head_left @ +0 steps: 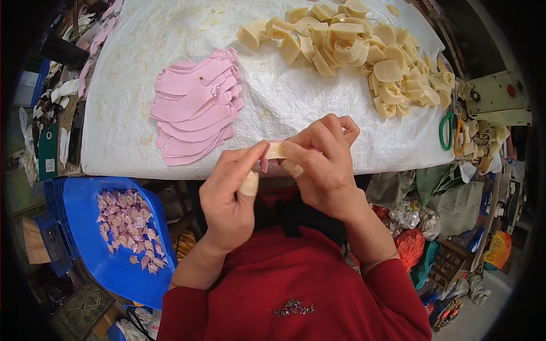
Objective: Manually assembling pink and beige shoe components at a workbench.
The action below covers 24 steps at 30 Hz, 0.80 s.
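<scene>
Between my two hands, just over the near edge of the table, is a small cream plastic piece (277, 150) that looks like a shoe heel. A pink strip (264, 163) lies against its left end and shows along its upper edge. My left hand (230, 196) pinches that left end, a pale cover on its thumb. On the other end are the closed fingers of my right hand (324, 162), whose thumb is also covered. Beyond my left hand lies a fanned stack of pink strips (196, 108). A heap of cream heels (347, 48) spreads across the far right.
White woven sheeting (125, 74) covers the table. Green-handled scissors (446, 132) and an orange-handled pair (459, 139) sit at its right edge. Below left, a blue bin (119, 278) holds many pink-covered pieces (131, 221). Plastic bags (409, 247) crowd the lower right.
</scene>
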### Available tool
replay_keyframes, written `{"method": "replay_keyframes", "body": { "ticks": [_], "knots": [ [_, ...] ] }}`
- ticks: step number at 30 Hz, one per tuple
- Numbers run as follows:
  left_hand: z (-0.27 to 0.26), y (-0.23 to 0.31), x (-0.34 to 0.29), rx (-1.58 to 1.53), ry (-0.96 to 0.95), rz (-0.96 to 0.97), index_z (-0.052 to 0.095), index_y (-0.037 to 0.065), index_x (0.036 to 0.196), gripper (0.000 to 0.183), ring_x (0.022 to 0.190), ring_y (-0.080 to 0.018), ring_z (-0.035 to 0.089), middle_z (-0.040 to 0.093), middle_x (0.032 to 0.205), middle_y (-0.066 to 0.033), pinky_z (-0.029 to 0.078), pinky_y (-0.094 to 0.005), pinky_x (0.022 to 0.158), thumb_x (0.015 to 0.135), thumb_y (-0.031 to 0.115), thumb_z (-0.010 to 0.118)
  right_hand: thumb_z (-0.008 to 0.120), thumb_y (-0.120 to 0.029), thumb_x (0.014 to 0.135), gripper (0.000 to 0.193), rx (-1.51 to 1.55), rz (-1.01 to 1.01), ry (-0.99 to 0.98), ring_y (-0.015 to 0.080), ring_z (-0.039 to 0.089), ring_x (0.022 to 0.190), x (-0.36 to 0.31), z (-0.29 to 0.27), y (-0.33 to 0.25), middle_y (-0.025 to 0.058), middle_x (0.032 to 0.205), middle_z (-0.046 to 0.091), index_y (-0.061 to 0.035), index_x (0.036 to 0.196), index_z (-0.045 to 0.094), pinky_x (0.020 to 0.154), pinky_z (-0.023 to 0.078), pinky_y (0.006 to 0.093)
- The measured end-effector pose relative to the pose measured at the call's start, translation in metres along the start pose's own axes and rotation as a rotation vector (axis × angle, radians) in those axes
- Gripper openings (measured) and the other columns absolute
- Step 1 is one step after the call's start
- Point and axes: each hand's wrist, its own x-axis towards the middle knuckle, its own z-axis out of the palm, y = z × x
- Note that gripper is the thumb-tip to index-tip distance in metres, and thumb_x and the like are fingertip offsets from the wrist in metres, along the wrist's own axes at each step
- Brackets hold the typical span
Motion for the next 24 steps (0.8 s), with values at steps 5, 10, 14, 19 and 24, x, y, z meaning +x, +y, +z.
{"method": "replay_keyframes", "body": {
  "ticks": [5,10,14,19,24],
  "knots": [
    [0.003,-0.028,-0.003,-0.281,0.021,0.03,0.067,0.001,0.099,0.017,0.068,-0.015,0.052,0.06,0.085,-0.0066,0.044,-0.0245,0.062,0.084,0.008,0.065,0.065,-0.003,0.064,0.027,0.258,0.066,-0.028,0.019,0.046,0.077,-0.002,-0.006,-0.003,-0.0003,0.077,0.048,-0.013,0.089,0.062,0.077,0.026,0.0378],
    [0.003,-0.02,0.009,-0.131,-0.019,0.186,0.064,0.001,0.087,0.01,0.06,-0.017,0.048,0.054,0.071,-0.005,0.04,-0.0268,0.055,0.082,0.009,0.067,0.064,0.001,0.063,0.027,0.438,0.113,-0.113,0.0203,0.045,0.077,-0.005,-0.01,0.0,0.0024,0.077,0.047,-0.0105,0.088,0.061,0.077,0.026,0.035],
    [0.004,-0.019,0.014,0.126,-0.031,0.404,0.059,0.002,0.077,0.014,0.052,-0.0206,0.044,0.048,0.06,-0.0063,0.035,-0.0309,0.048,0.08,0.011,0.068,0.062,0.003,0.061,0.029,0.385,0.097,-0.186,0.0211,0.045,0.079,-0.006,-0.01,-0.004,0.0032,0.078,0.046,-0.0097,0.086,0.059,0.077,0.026,0.0362],
    [-0.001,-0.022,0.015,0.093,-0.098,0.42,0.059,0.004,0.075,0.013,0.051,-0.0206,0.043,0.048,0.061,-0.0056,0.035,-0.0314,0.048,0.079,0.011,0.069,0.059,0.005,0.056,0.033,0.345,0.071,-0.257,0.0211,0.046,0.08,-0.007,-0.008,-0.006,0.003,0.079,0.047,-0.0101,0.086,0.059,0.078,0.026,0.0373],
    [0.004,-0.019,0.01,-0.085,0.046,0.31,0.063,0.005,0.077,0.012,0.062,-0.0204,0.048,0.051,0.067,-0.0038,0.04,-0.0298,0.057,0.071,0.001,0.072,0.062,0.002,0.055,0.037,0.284,0.016,-0.113,0.0218,0.047,0.082,-0.004,-0.008,-0.001,0.0022,0.086,0.054,-0.0108,0.09,0.062,0.078,0.028,0.037]
  ]
}}
